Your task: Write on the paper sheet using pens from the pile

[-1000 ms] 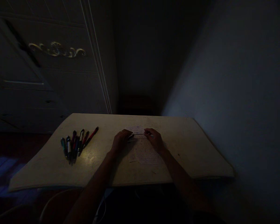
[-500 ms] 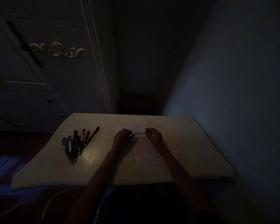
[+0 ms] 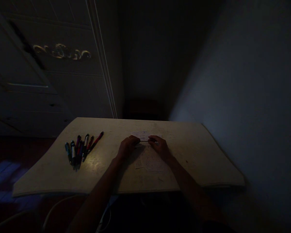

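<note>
A thin dark rod that looks like a pen refill (image 3: pixel 144 141) stretches level between my two hands. My left hand (image 3: pixel 128 145) pinches its left end, fingers closed. At the other end, my right hand (image 3: pixel 160 145) grips it between thumb and fingertips. Beneath and beyond the hands lies a sheet of paper with writing (image 3: pixel 141 133). Another written sheet (image 3: pixel 155 162) lies nearer to me, between my forearms. The dim light hides the finer detail of the rod.
Several pens (image 3: pixel 81 149) lie in a loose pile on the left of the pale table (image 3: pixel 99 178). A wall (image 3: pixel 232 97) rises along the right, and a cabinet (image 3: pixel 75 87) stands behind on the left. A white cable (image 3: pixel 50 210) hangs below the table's front edge.
Both hands have drawn slightly closer together and a little nearer to me, so less of the rod shows between them. The dark piece under my left fingers is now mostly hidden.
</note>
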The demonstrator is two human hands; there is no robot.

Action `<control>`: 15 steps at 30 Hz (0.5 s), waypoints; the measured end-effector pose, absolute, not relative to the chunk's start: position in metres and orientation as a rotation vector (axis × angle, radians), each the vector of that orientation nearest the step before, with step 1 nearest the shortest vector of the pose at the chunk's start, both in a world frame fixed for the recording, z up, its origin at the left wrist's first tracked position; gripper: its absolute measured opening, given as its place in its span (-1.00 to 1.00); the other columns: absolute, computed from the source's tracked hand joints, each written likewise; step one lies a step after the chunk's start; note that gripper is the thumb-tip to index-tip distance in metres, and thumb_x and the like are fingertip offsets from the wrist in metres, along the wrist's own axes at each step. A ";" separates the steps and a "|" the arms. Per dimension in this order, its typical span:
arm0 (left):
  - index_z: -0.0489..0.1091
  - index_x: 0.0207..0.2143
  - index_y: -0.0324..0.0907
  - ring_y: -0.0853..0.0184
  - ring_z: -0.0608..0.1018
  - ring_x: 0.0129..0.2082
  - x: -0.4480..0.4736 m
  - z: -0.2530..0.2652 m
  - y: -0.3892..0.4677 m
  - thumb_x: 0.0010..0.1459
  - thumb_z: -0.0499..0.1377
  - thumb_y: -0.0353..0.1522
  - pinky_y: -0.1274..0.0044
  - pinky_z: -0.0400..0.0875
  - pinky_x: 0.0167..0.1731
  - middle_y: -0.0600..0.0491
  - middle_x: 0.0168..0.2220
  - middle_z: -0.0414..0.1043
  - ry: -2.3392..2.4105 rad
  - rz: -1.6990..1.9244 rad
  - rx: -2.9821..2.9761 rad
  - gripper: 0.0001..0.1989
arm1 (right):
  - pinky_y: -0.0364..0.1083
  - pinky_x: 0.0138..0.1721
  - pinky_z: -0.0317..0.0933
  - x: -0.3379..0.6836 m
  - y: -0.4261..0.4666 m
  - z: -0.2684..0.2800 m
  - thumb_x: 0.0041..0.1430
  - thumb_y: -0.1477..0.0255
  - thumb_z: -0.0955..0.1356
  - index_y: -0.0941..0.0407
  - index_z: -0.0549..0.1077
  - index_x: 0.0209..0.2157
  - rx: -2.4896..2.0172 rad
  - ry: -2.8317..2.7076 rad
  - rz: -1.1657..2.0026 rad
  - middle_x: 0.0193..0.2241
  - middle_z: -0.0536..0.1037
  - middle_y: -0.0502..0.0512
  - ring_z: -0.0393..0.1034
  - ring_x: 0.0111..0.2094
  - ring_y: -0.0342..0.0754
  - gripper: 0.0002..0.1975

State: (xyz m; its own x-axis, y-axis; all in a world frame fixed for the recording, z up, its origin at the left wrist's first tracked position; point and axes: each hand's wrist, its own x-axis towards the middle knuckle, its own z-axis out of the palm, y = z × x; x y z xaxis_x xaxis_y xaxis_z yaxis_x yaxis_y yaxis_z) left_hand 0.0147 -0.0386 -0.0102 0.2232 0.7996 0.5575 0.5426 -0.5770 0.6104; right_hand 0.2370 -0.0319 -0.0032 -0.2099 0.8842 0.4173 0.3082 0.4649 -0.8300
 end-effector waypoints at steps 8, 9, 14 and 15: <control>0.50 -0.22 -0.17 0.32 0.58 -0.30 0.027 -0.014 -0.041 0.30 0.04 -0.45 0.52 0.48 -0.29 -0.04 -0.30 0.54 1.079 1.364 2.262 -0.78 | -0.02 -0.15 0.41 0.237 -0.033 -0.004 0.15 0.32 0.41 0.10 0.54 -0.11 -1.053 -1.717 0.817 -0.30 0.65 0.11 0.55 -0.27 0.00 -0.73; 0.50 -0.22 -0.17 0.32 0.58 -0.29 0.027 -0.014 -0.041 0.30 0.04 -0.45 0.52 0.48 -0.28 -0.04 -0.30 0.54 1.067 1.369 2.260 -0.78 | -0.02 -0.15 0.41 0.238 -0.032 -0.004 0.16 0.31 0.42 0.10 0.55 -0.12 -1.059 -1.723 0.810 -0.29 0.65 0.11 0.56 -0.26 0.01 -0.73; 0.50 -0.19 -0.19 0.32 0.58 -0.31 0.027 -0.010 -0.041 0.29 0.05 -0.44 0.51 0.49 -0.30 -0.05 -0.31 0.53 1.063 1.436 2.205 -0.79 | 0.04 -0.06 0.36 0.240 -0.030 -0.008 0.17 0.29 0.42 0.04 0.59 -0.17 -1.093 -1.830 0.632 -0.24 0.66 0.11 0.54 -0.18 0.05 -0.79; 0.50 -0.19 -0.19 0.32 0.57 -0.32 0.027 -0.009 -0.041 0.29 0.05 -0.44 0.52 0.49 -0.31 -0.05 -0.32 0.52 1.072 1.445 2.189 -0.79 | 0.05 -0.06 0.36 0.240 -0.030 -0.009 0.17 0.29 0.42 0.03 0.60 -0.18 -1.091 -1.861 0.591 -0.25 0.66 0.11 0.54 -0.18 0.06 -0.80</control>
State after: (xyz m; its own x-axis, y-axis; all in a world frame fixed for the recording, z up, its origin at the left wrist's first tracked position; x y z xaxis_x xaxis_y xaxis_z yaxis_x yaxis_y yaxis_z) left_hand 0.0267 -0.0415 -0.0088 0.2128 0.7253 0.6548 0.4164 -0.6735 0.6108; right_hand 0.2399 -0.0297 -0.0094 -0.2332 0.8644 0.4455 0.4487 0.5021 -0.7393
